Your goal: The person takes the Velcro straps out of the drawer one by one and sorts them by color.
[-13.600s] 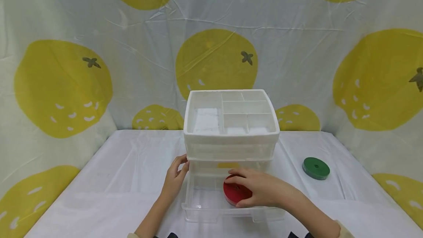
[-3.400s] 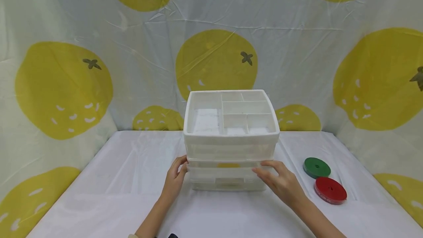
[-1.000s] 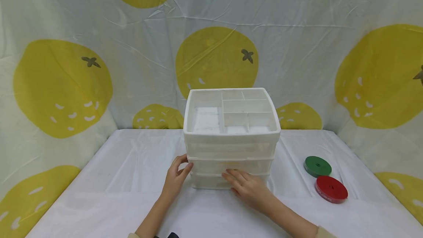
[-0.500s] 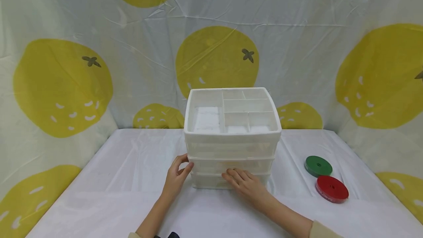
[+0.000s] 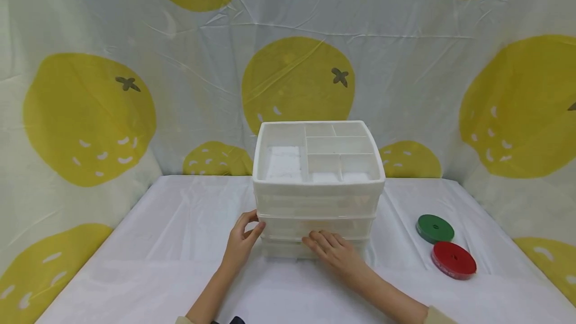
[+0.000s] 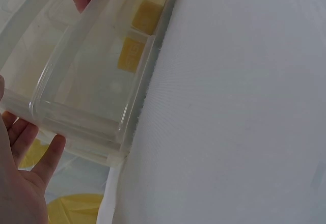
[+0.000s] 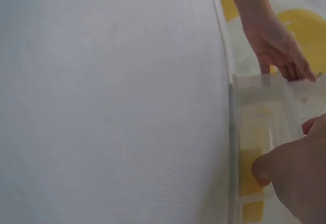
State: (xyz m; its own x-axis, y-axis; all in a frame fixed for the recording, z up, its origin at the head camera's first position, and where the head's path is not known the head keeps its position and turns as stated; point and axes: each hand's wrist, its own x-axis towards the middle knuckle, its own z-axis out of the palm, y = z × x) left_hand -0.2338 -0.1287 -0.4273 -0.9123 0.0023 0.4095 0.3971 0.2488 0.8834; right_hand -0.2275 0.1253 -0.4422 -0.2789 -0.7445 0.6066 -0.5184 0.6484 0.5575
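Note:
A white drawer unit (image 5: 318, 201) with translucent drawers and a divided top tray stands mid-table, all its drawers pushed in. At its left side, my left hand (image 5: 239, 244) rests with fingertips against the side wall and thumb by the front corner; the left wrist view shows these fingers on the plastic (image 6: 76, 127). My right hand (image 5: 337, 254) presses on the front of the lower drawers, with fingers extended; the right wrist view shows its thumb low on the front (image 7: 249, 107). To the right lie a red roll of flat tape (image 5: 453, 260) and a green roll (image 5: 434, 229), touching or nearly so.
A white cloth covers the table (image 5: 279, 294). Behind and at both sides hangs a pale curtain (image 5: 193, 84) with large yellow fruit prints. Yellow patches (image 6: 131, 53) show on the lower drawer front in the left wrist view.
Earlier the drawer was pulled out with my right hand on the red roll inside; that roll now lies beside the green one and the drawer is pushed in. Over the last second, hands hold still.

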